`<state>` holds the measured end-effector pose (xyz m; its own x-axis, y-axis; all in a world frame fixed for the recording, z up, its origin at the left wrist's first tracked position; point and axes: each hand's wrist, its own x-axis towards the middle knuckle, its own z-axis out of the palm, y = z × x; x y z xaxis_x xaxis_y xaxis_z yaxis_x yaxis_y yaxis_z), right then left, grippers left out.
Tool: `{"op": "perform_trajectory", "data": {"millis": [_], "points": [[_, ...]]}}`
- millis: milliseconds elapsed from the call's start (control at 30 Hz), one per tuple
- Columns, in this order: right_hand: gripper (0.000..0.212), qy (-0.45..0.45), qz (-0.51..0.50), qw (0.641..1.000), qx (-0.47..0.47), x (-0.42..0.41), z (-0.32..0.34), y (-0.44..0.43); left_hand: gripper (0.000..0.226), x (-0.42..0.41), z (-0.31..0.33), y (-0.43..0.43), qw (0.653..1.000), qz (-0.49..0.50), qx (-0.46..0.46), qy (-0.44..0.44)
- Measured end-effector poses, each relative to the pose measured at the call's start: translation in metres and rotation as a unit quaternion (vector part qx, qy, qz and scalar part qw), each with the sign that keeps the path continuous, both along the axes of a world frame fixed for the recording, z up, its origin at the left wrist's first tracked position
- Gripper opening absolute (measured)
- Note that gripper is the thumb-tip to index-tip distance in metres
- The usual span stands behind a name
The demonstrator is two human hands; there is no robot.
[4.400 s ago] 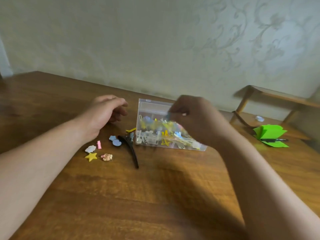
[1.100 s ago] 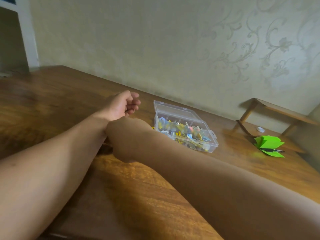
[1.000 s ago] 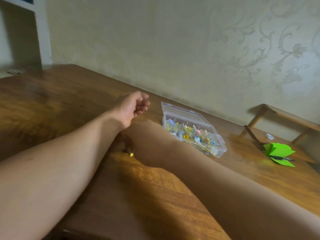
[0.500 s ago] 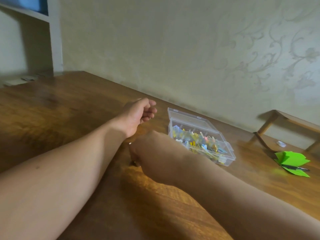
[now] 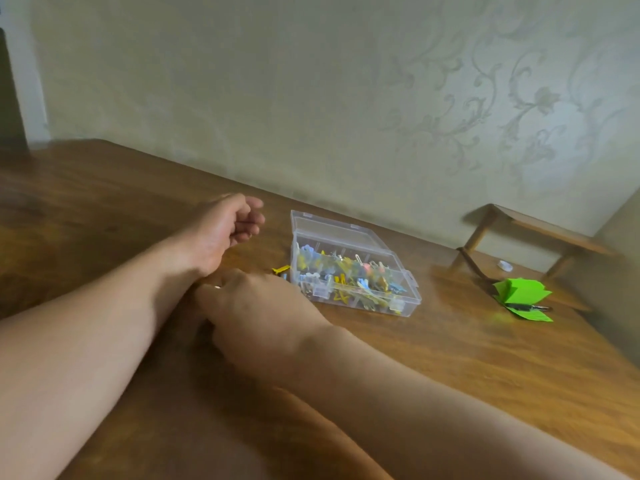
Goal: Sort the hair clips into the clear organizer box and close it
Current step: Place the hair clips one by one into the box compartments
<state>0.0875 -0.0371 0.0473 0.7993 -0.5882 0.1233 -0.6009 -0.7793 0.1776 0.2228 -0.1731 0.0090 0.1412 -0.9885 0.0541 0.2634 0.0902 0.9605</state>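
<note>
- Clear organizer box: stands on the wooden surface at mid-scene, close to the far wall and set at an angle to it. Its lid appears to lie flat on top.
- Hair clips: a mixed heap of yellow, blue, pink and white pieces seen through the box's clear walls, spread over its compartments. Single shapes are too small to tell.
- Yellow clip: lies loose on the surface, just left of the box's near-left corner.
- Right hand: reaches across to the left of the box with its back to the camera, low over the surface, just beside the left wrist. Its fingers are hidden beneath it, so whether they hold anything cannot be told.
- Left hand: farther off and left of the box, apart from it. Its fingers are loosely curled with nothing in them.
- Green folded paper: on the surface well right of the box, with a dark pen lying on it.
- Wooden stand: at the far right, against the patterned wall.
</note>
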Motion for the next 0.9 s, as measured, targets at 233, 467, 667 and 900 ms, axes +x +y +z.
{"op": "perform_trajectory", "data": {"millis": [233,467,667,900], "points": [[0.017,-0.249,-0.081,0.965,0.037,-0.035,-0.005,-0.027,0.03,0.002,-0.001,-0.003,1.0,0.007,0.008,-0.013],[0.016,-0.452,-0.335,0.826,0.039,-0.176,0.013,-0.082,0.031,-0.001,-0.002,0.0,0.998,0.01,-0.009,-0.06],[0.014,-0.414,-0.36,0.832,0.082,-0.211,0.009,-0.08,0.028,-0.005,-0.002,0.0,0.996,0.003,-0.018,-0.092],[0.012,-0.379,-0.339,0.853,0.115,-0.2,0.003,-0.078,0.028,-0.004,-0.002,0.002,0.992,0.002,-0.033,-0.12]]}}
